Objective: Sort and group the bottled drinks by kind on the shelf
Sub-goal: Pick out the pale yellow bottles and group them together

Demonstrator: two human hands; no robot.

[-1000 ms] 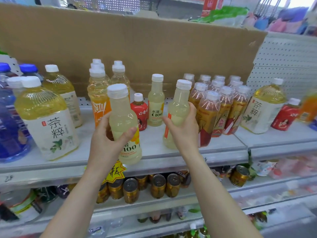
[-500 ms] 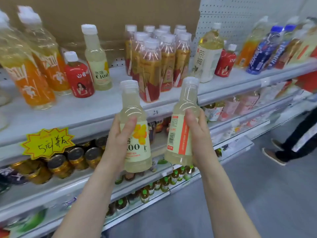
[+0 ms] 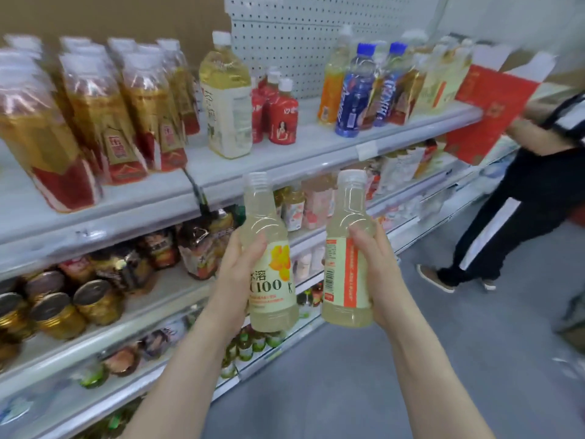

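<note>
Hands (image 3: 235, 267) (image 3: 376, 264) grip two pale-yellow drink bottles (image 3: 269, 258) (image 3: 348, 258) upright.

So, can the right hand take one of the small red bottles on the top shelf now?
Probably not: the right hand is already full with a pale C100 bottle. The red bottles stand unblocked at the front.

Lifted off the shelf (image 3: 285, 160) since a second ago: both pale lemon bottles, one in the left hand (image 3: 235, 274), one in the right hand (image 3: 378, 264). Now carried rightward along the aisle, in front of the lower shelves. Newly in view: blue bottles (image 3: 356, 90) and a bystander (image 3: 531, 185) with a red carton (image 3: 487, 112).
</note>
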